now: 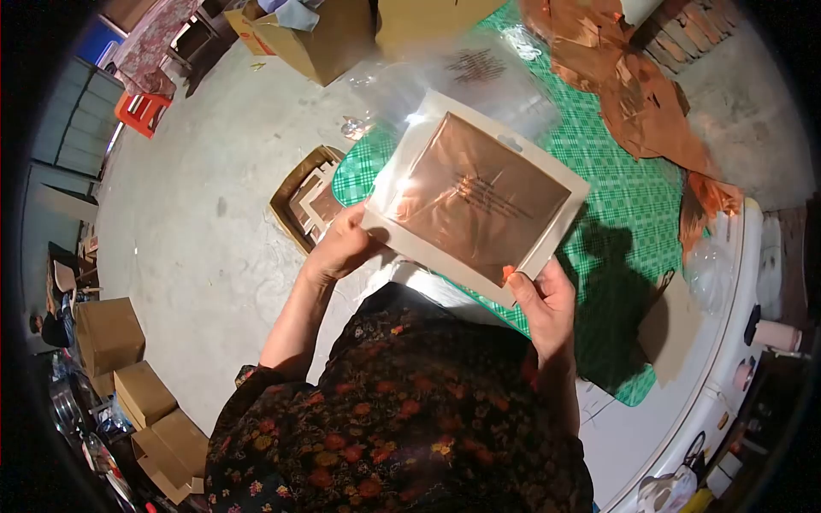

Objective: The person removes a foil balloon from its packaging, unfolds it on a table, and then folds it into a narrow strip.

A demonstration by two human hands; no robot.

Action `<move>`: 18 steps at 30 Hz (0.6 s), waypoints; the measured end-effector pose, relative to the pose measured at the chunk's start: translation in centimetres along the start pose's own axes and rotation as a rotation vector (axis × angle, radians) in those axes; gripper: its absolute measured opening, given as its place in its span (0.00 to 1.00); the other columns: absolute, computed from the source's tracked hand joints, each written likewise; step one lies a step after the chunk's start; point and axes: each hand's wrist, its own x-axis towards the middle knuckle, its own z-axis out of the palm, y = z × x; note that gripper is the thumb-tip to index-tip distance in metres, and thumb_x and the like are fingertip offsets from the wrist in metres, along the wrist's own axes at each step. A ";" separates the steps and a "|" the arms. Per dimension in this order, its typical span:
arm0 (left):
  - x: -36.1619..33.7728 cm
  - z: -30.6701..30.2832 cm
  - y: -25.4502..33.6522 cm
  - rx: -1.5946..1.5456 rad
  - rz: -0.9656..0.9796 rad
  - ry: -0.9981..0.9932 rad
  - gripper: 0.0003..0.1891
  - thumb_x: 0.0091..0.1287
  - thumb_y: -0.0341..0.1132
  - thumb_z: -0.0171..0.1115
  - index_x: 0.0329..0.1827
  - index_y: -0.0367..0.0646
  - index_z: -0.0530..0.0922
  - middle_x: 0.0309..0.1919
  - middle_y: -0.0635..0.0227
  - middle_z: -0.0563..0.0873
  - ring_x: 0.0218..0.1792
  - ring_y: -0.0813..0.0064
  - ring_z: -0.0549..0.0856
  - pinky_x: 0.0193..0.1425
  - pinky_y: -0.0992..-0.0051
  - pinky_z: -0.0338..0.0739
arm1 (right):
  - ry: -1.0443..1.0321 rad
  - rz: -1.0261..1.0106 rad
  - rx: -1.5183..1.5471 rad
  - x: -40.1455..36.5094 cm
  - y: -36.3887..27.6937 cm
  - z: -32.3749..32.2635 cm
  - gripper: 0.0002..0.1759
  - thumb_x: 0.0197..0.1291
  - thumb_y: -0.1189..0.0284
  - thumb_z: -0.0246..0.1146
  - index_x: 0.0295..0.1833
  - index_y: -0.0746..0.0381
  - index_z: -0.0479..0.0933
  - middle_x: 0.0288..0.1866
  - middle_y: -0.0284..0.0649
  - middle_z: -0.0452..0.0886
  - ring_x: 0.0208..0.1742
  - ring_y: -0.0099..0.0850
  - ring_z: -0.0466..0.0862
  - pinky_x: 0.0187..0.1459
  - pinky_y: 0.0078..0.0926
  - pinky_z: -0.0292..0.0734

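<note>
Closest to you, your dark floral top (376, 410) filled the bottom of the view, and beyond it your two hands were clamped on opposite sides of a flat pale package (487, 201). Your left hand (342, 246) gripped its left corner, while your right hand (549, 303) pinched the lower right edge, the thumb beside a small orange bit (508, 274). The package was tilted above the desk (590, 154), its clear window showing something brown and shiny, with dark print across the middle. The desk wore a green plaid cover, and a shadow fell across its right part. A flat piece of cardboard (674, 333) lay at its right edge, with crumpled clear plastic (708, 272) farther along that side. Past the package, clear plastic bags (505, 81) were spread over the cover, and crumpled copper-brown sheeting (633, 103) ran along its far right side. To the left, just beside the desk, an open box (308, 201) held pale frames with brown panels. The grey concrete floor (205, 214) stretched out on the left, where brown cartons (111, 333) stood in a group. Farther off, a large open carton (299, 38) stood near the end of the desk, and a red stool (142, 113) was by a table with a patterned cloth (158, 43).
</note>
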 end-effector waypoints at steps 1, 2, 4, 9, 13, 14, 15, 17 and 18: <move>0.1 0.2 0.6 0.126 -0.011 -0.028 0.28 0.68 0.45 0.77 0.64 0.37 0.80 0.54 0.62 0.88 0.50 0.71 0.90 0.54 0.70 0.86 | -0.026 -0.009 -0.014 0.3 0.6 -0.2 0.14 0.75 0.73 0.66 0.61 0.68 0.77 0.49 0.32 0.85 0.48 0.19 0.81 0.53 0.22 0.77; 0.0 0.8 1.8 0.252 -0.023 -0.055 0.25 0.68 0.43 0.77 0.62 0.37 0.81 0.51 0.62 0.89 0.46 0.71 0.91 0.51 0.71 0.86 | -0.053 -0.018 -0.028 0.6 0.9 -0.2 0.14 0.75 0.72 0.66 0.61 0.68 0.77 0.49 0.32 0.85 0.47 0.19 0.81 0.53 0.22 0.77; -0.3 2.8 3.6 0.317 -0.022 -0.041 0.15 0.69 0.37 0.76 0.51 0.36 0.84 0.41 0.63 0.91 0.35 0.70 0.92 0.44 0.72 0.86 | -0.030 0.000 -0.059 1.1 0.5 0.3 0.14 0.75 0.72 0.66 0.59 0.68 0.78 0.48 0.32 0.85 0.47 0.19 0.81 0.52 0.22 0.78; 0.1 2.0 3.1 0.355 0.029 0.009 0.12 0.72 0.34 0.72 0.50 0.35 0.83 0.40 0.63 0.90 0.35 0.70 0.92 0.42 0.73 0.87 | 0.005 -0.061 -0.193 3.1 1.1 0.8 0.13 0.75 0.71 0.67 0.57 0.68 0.79 0.45 0.33 0.85 0.45 0.20 0.82 0.48 0.23 0.79; 0.2 2.0 3.5 0.349 0.061 0.011 0.12 0.74 0.36 0.71 0.51 0.35 0.83 0.39 0.62 0.90 0.35 0.71 0.92 0.41 0.74 0.86 | -0.003 -0.083 -0.309 4.9 1.3 1.0 0.14 0.76 0.68 0.66 0.56 0.68 0.79 0.41 0.35 0.86 0.42 0.20 0.82 0.45 0.23 0.79; 0.2 1.9 3.7 0.335 0.057 0.006 0.13 0.75 0.36 0.70 0.51 0.35 0.82 0.39 0.62 0.91 0.34 0.71 0.92 0.40 0.74 0.86 | -0.011 -0.081 -0.348 5.3 1.3 1.0 0.14 0.76 0.68 0.66 0.55 0.69 0.79 0.40 0.35 0.86 0.41 0.20 0.82 0.44 0.24 0.79; 0.3 1.7 3.8 0.326 0.055 0.006 0.13 0.75 0.36 0.70 0.51 0.35 0.82 0.38 0.62 0.91 0.34 0.71 0.92 0.40 0.75 0.86 | -0.014 -0.088 -0.353 5.6 1.4 1.2 0.14 0.76 0.67 0.66 0.55 0.69 0.79 0.39 0.35 0.86 0.40 0.20 0.82 0.43 0.24 0.79; 0.4 1.3 3.8 0.308 0.050 0.005 0.13 0.75 0.37 0.70 0.52 0.35 0.82 0.38 0.61 0.91 0.34 0.71 0.92 0.40 0.75 0.86 | -0.019 -0.102 -0.361 6.1 1.7 1.4 0.14 0.77 0.67 0.65 0.54 0.69 0.79 0.38 0.35 0.85 0.39 0.20 0.82 0.42 0.24 0.79; 0.5 1.1 3.7 0.306 0.057 0.007 0.13 0.75 0.37 0.70 0.52 0.35 0.82 0.38 0.61 0.91 0.34 0.71 0.92 0.40 0.75 0.86 | -0.026 -0.099 -0.364 6.4 1.7 1.5 0.14 0.76 0.67 0.65 0.54 0.68 0.79 0.38 0.35 0.85 0.40 0.20 0.82 0.42 0.24 0.79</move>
